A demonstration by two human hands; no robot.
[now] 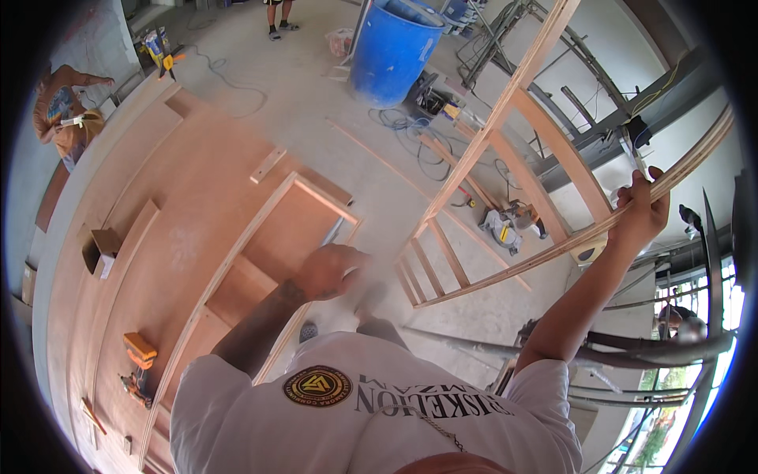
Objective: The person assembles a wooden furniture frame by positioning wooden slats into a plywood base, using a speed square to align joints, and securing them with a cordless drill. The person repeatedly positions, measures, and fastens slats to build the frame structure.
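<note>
My right hand (643, 204) is raised on the right, its fingers wrapped round the edge rail of a long wooden frame with cross slats (562, 154). That frame stands tilted, reaching from near my feet up past the top edge. My left hand (332, 270) is in front of my body, slightly blurred, with its fingers curled. A small pale bit shows at the fingers, too unclear to name. Just beyond and left of that hand, a second wooden frame (241, 257) lies on a broad reddish-brown plywood surface (185, 229).
An orange-and-black power tool (139, 351) and wood offcuts (270, 164) lie on the plywood. A blue drum (395, 55), cables (410, 126) and a mitre saw (503, 229) are on the concrete floor. One person (67, 110) is far left; another's legs (278, 17) show at the top.
</note>
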